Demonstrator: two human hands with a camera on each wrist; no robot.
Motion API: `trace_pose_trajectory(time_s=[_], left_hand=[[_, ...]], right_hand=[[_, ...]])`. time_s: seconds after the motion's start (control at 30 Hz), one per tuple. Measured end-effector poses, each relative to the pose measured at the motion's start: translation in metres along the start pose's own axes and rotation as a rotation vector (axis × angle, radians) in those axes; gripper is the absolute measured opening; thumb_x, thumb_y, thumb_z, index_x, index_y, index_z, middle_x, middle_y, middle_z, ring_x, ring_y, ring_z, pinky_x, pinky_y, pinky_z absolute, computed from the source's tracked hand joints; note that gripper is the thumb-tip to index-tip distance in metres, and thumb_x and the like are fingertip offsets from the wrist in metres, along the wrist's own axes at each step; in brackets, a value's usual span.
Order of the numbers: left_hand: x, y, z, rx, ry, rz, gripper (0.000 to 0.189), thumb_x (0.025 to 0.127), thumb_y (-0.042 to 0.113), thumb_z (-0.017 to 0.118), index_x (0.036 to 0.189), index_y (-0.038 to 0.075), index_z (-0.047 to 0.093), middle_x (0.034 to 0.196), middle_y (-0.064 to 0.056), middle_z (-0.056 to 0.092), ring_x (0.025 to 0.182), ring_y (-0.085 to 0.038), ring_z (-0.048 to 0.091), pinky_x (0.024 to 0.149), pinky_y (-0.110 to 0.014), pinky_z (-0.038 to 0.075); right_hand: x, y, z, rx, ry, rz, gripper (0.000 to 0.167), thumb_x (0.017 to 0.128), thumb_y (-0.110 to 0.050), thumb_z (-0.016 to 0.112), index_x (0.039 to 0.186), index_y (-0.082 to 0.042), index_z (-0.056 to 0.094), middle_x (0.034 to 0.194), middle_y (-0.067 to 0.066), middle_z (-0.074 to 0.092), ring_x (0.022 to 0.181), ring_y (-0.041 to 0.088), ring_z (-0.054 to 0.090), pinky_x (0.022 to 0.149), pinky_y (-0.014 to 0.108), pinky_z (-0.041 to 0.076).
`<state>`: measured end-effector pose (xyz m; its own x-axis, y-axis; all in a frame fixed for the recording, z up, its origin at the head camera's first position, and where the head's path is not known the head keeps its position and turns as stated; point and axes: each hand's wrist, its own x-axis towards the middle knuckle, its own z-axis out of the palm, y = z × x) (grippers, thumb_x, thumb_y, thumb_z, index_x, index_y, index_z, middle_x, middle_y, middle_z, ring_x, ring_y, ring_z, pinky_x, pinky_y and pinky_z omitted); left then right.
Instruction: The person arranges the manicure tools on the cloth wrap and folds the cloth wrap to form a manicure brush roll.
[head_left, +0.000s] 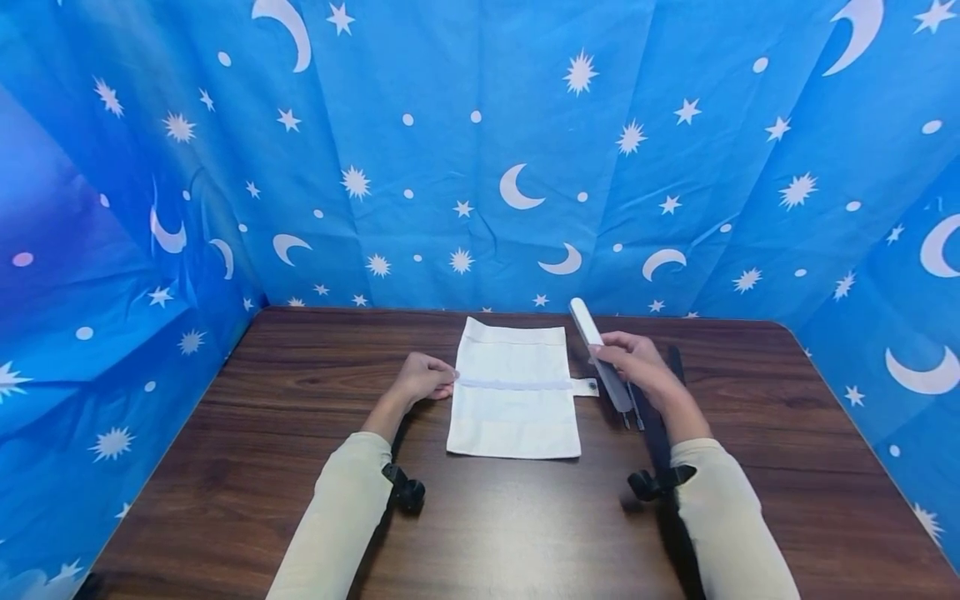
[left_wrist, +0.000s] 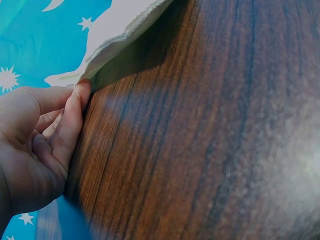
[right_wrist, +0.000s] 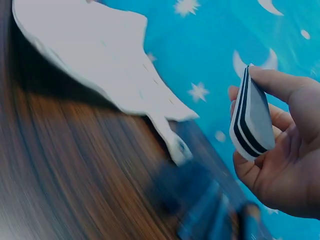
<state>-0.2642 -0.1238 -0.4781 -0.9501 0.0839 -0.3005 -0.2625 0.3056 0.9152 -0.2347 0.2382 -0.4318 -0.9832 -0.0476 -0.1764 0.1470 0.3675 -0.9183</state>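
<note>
A white fabric roll-up case [head_left: 513,421] lies unfolded on the table, a seam across its middle. Its short strap [head_left: 585,387] with a dark snap sticks out to the right. My left hand [head_left: 425,377] pinches the case's left edge between thumb and finger; in the left wrist view that edge [left_wrist: 85,72] is lifted a little. Right of the case, my right hand [head_left: 637,362] holds a long nail file [head_left: 585,323] tilted above the table. Layers of white, black and grey show along the file's side [right_wrist: 245,122] in the right wrist view.
Below the right hand lie small dark and metal tools [head_left: 637,414], blurred in the right wrist view. A black strip-like thing [head_left: 676,364] is just beyond that hand. The brown wooden table [head_left: 495,525] ends at a blue curtain [head_left: 420,208] with moons and stars.
</note>
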Motion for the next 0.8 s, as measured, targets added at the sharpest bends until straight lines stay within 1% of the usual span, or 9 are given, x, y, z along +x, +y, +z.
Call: trace_pose_trajectory(time_s=[0.13,0.27,0.33,0.4,0.5,0.6,0.67,0.8], left_hand=[[-0.001,-0.001,0.000,0.005,0.000,-0.008,0.016,0.098,0.000,0.071,0.109,-0.012,0.073,0.075,-0.008,0.067,0.060,-0.006,0.063,0.058,-0.018,0.054],[-0.002,0.000,0.000,0.006,0.002,-0.005,0.016,0.098,-0.001,0.071,0.109,-0.012,0.073,0.076,-0.008,0.067,0.060,-0.006,0.063,0.059,-0.018,0.054],[-0.002,0.000,0.000,0.006,0.002,0.000,0.015,0.098,-0.001,0.071,0.108,-0.012,0.073,0.075,-0.008,0.067,0.060,-0.007,0.063,0.059,-0.018,0.054],[-0.002,0.001,-0.001,0.006,0.004,0.002,0.014,0.098,-0.002,0.070,0.108,-0.012,0.074,0.075,-0.008,0.067,0.060,-0.007,0.063,0.059,-0.018,0.054],[-0.002,0.001,-0.002,0.011,0.008,0.003,0.013,0.098,-0.003,0.070,0.107,-0.012,0.074,0.075,-0.008,0.067,0.061,-0.007,0.063,0.058,-0.018,0.054],[-0.002,0.001,-0.002,0.012,0.010,0.004,0.013,0.098,-0.002,0.071,0.106,-0.012,0.074,0.074,-0.007,0.067,0.060,-0.007,0.062,0.058,-0.018,0.054],[-0.002,0.001,-0.001,0.007,0.008,0.008,0.014,0.098,-0.003,0.071,0.106,-0.013,0.074,0.073,-0.007,0.066,0.059,-0.006,0.062,0.057,-0.018,0.054],[-0.001,0.000,-0.001,-0.012,0.001,0.016,0.014,0.097,-0.004,0.070,0.106,-0.014,0.073,0.071,-0.007,0.065,0.058,-0.006,0.062,0.057,-0.017,0.053]], right_hand=[[0.009,-0.008,0.025,0.018,-0.037,0.003,0.046,0.105,-0.027,0.066,0.137,0.004,0.060,0.115,0.015,0.076,0.105,0.025,0.061,0.084,0.038,0.044],[0.015,-0.015,0.044,0.061,-0.067,-0.007,0.040,0.105,-0.023,0.067,0.133,0.005,0.062,0.113,0.013,0.077,0.099,0.020,0.061,0.082,0.036,0.045],[0.018,-0.019,0.052,0.075,-0.073,-0.017,0.037,0.105,-0.022,0.067,0.130,0.005,0.063,0.113,0.014,0.077,0.093,0.018,0.062,0.080,0.034,0.046],[0.021,-0.022,0.059,0.089,-0.075,-0.017,0.035,0.105,-0.022,0.068,0.128,0.004,0.063,0.113,0.015,0.077,0.091,0.016,0.061,0.079,0.034,0.045],[0.025,-0.025,0.068,0.111,-0.077,-0.013,0.035,0.104,-0.021,0.069,0.128,0.004,0.063,0.115,0.015,0.077,0.093,0.015,0.065,0.082,0.035,0.047],[0.029,-0.028,0.077,0.156,-0.079,-0.006,0.035,0.103,-0.018,0.070,0.128,0.005,0.062,0.113,0.014,0.077,0.097,0.014,0.068,0.086,0.035,0.051],[0.032,-0.031,0.084,0.191,-0.081,-0.006,0.033,0.102,-0.015,0.071,0.127,0.006,0.062,0.109,0.012,0.077,0.096,0.015,0.069,0.087,0.034,0.053],[0.037,-0.034,0.096,0.279,-0.086,-0.019,0.021,0.103,-0.010,0.069,0.116,0.005,0.064,0.097,0.004,0.071,0.086,0.013,0.064,0.079,0.029,0.055]])
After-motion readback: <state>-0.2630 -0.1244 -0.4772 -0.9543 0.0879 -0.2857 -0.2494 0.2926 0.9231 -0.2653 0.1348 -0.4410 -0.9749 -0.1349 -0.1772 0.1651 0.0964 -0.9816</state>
